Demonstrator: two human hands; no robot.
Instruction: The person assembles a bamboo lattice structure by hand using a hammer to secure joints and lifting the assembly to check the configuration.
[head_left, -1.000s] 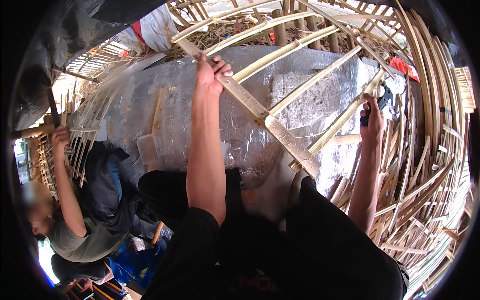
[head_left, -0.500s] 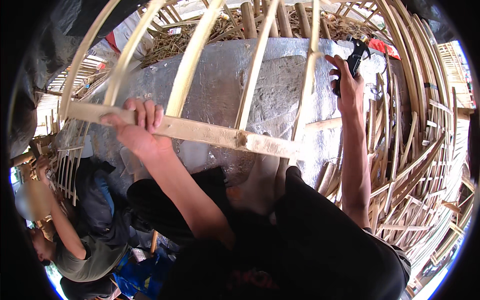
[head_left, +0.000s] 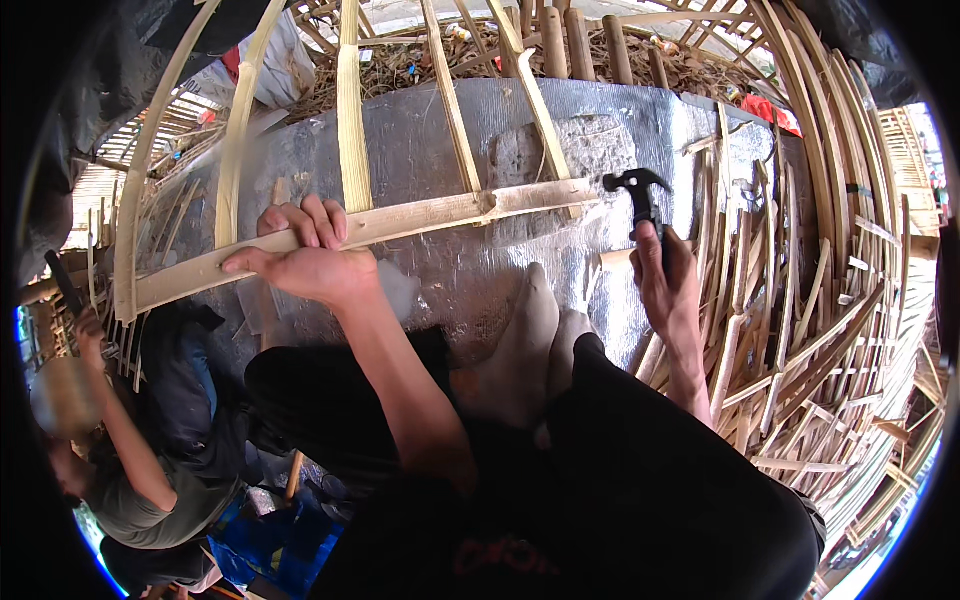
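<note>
My left hand [head_left: 315, 250] is closed round a flat bamboo crosspiece [head_left: 420, 218], its thumb below and fingers over the top. Several bamboo slats [head_left: 352, 130] run from this crosspiece toward the far side, forming a frame. In my right hand [head_left: 668, 275] is a black claw hammer [head_left: 640, 195], gripped by the handle. The hammer's head is close to the crosspiece's right end, with a small gap between them. Beneath the frame lies a silvery foil sheet [head_left: 440, 115], with a rough grey slab [head_left: 565, 150] on it.
Long bamboo strips [head_left: 830, 150] stand along the right, above a tangled pile of split bamboo [head_left: 800, 400]. My feet [head_left: 525, 330] rest on the foil near the frame. At the left, a co-worker [head_left: 140, 480] raises a dark tool [head_left: 65, 285]. Bamboo stumps [head_left: 580, 45] line the far edge.
The frame's right end has swung up and away from me, while its left end has dropped nearer. My right hand has brought the hammer down and left, toward the crosspiece's end.
</note>
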